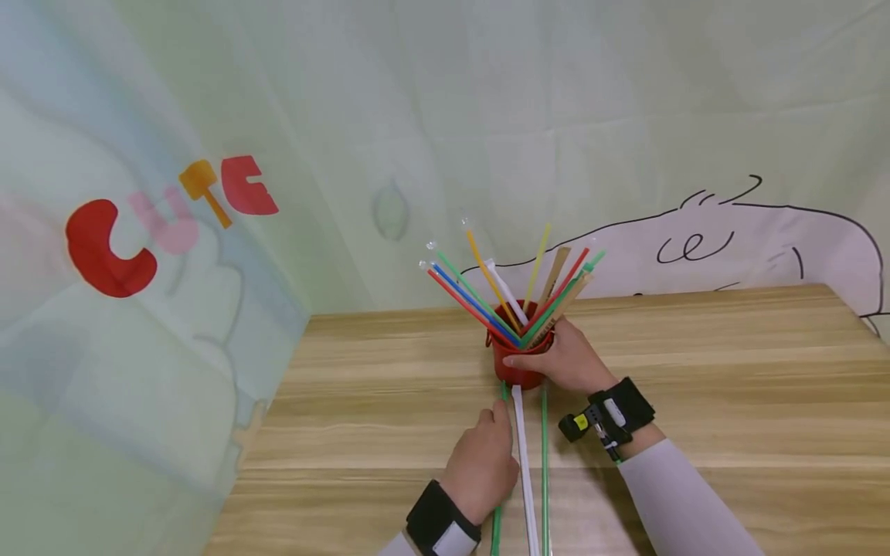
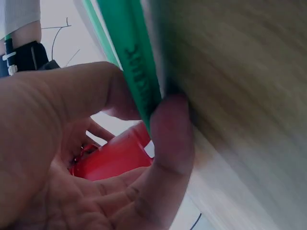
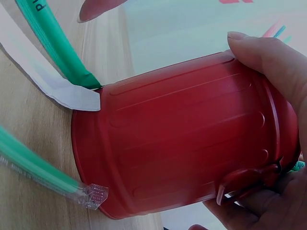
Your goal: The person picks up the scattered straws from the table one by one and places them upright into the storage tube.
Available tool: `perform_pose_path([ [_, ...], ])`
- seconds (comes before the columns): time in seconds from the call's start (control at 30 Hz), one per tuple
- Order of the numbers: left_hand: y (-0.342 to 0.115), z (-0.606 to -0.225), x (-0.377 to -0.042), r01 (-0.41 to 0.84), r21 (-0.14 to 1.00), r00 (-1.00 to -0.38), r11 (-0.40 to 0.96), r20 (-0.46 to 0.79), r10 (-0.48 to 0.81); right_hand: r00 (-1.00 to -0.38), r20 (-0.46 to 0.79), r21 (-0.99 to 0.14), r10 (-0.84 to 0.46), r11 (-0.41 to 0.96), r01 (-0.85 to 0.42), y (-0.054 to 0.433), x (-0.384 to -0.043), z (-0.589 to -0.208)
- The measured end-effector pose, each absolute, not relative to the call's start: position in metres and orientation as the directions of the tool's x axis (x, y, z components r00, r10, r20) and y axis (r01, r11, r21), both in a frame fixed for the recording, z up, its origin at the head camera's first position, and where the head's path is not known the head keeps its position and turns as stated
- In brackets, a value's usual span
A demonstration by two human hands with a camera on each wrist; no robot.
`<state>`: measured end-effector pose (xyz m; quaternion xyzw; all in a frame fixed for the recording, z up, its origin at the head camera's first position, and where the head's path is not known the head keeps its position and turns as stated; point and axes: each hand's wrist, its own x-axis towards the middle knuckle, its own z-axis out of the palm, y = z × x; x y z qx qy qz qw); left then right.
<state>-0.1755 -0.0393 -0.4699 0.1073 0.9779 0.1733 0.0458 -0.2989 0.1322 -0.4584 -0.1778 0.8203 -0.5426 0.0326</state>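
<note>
A small red metal bucket (image 1: 513,372) stands on the table, holding several straws (image 1: 466,297) that fan out in red, blue, green, yellow, white and brown. My right hand (image 1: 575,360) grips it near the rim, thumb in front; its side handle (image 3: 244,179) shows in the right wrist view. Between thumb and finger my left hand (image 1: 481,465) pinches a green-wrapped straw (image 2: 128,43) with dark lettering, low by the tabletop. Next to that straw lie a white-wrapped straw (image 1: 525,472) and a green straw in clear film (image 1: 545,471). All three have their far ends at the bucket's base.
The wooden table (image 1: 751,401) runs back to a hanging printed cloth (image 1: 591,100) with cartoon lines. More cloth with coloured letters (image 1: 114,251) hangs along the left side. Each wrist carries a black strap (image 1: 621,413).
</note>
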Motion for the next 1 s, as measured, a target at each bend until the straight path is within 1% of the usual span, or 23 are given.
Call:
perform_pose_path([
  [0.07, -0.041, -0.469, -0.176, 0.154, 0.382, -0.979, 0.911, -0.068, 0.194, -0.937, 0.136, -0.901, -0.323, 0.353, -0.253, 0.132, -0.299, -0.459],
  [0.17, -0.048, -0.466, -0.177, 0.123, 0.436, -0.984, 0.891, -0.061, 0.166, -0.939, 0.131, -0.901, -0.319, 0.356, -0.247, 0.131, -0.299, -0.458],
  [0.37, -0.066, -0.453, -0.178, 0.126, 0.526, -0.989, 0.841, 0.002, 0.146, -0.937, 0.142, -0.895, -0.319, 0.363, -0.259, 0.131, -0.299, -0.458],
  [0.57, -0.083, -0.431, -0.183, 0.167, 0.569, -0.985, 0.805, 0.122, 0.119, -0.937, 0.145, -0.892, -0.319, 0.367, -0.263, 0.131, -0.300, -0.458],
  [0.7, -0.093, -0.411, -0.189, 0.189, 0.620, -0.975, 0.762, 0.213, 0.068, -0.937, 0.141, -0.889, -0.319, 0.375, -0.262, 0.131, -0.300, -0.458],
  [0.87, -0.100, -0.385, -0.199, 0.216, 0.716, -0.954, 0.664, 0.300, -0.013, -0.938, 0.136, -0.892, -0.320, 0.372, -0.257, 0.131, -0.299, -0.458],
  [1.0, -0.103, -0.370, -0.208, 0.278, 0.767, -0.926, 0.579, 0.375, -0.053, -0.937, 0.129, -0.904, -0.324, 0.350, -0.246, 0.131, -0.298, -0.457],
])
